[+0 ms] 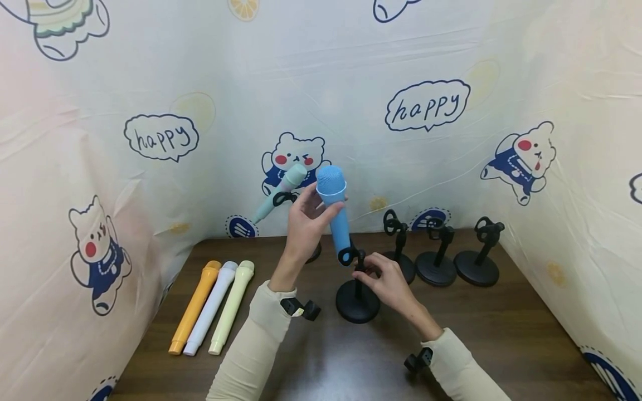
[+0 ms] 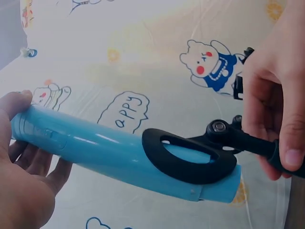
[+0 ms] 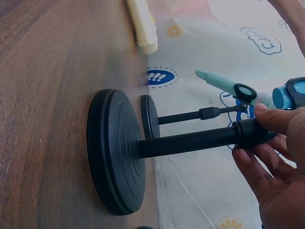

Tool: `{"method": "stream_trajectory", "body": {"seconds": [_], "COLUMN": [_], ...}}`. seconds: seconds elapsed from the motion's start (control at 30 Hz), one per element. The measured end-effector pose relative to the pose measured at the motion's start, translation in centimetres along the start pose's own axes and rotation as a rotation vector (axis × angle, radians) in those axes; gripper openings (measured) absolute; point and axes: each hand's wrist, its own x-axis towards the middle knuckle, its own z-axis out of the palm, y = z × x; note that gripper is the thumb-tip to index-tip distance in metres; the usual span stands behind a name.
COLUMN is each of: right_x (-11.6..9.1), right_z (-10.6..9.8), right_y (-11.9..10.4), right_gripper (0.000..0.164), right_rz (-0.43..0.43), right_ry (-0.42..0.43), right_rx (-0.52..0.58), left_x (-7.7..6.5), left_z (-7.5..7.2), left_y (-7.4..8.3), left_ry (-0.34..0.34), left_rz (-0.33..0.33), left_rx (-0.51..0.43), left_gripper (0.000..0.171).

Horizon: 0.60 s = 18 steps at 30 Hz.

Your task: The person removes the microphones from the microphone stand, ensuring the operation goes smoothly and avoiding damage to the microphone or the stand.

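Blue microphone [image 1: 340, 227]: lower end inside black stand's [image 1: 358, 305] clip [image 2: 190, 175].
Left hand [image 1: 304, 225] fingers grip below its head, likely for aim; right hand [image 1: 390, 283] fingers pinch stand's neck, likely bracing.

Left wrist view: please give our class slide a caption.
Left hand holds a blue microphone behind a black clip; right hand grips its stand.
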Motion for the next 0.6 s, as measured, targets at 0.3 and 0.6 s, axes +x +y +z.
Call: {"method": "stream_trajectory", "body": {"seconds": [0.3,0.6], "right_x": [0.1,-0.1], "right_z": [0.1,0.2], "right_y": [-0.1,0.1], "right_gripper": [0.017,0.018], "right_rz": [0.012,0.004], "right_ry": [0.007,0.014], "right_rx": [0.003,0.002], "left_x": [0.3,-0.2], "left_z": [-1.1,-3.7], "left_y": [1.3,1.7], "left_ry": [0.118,0.23], "left_rz": [0.09,0.106], "left_rx": [-0.155,-0.158], "left_gripper": [0.074,0.06]}}
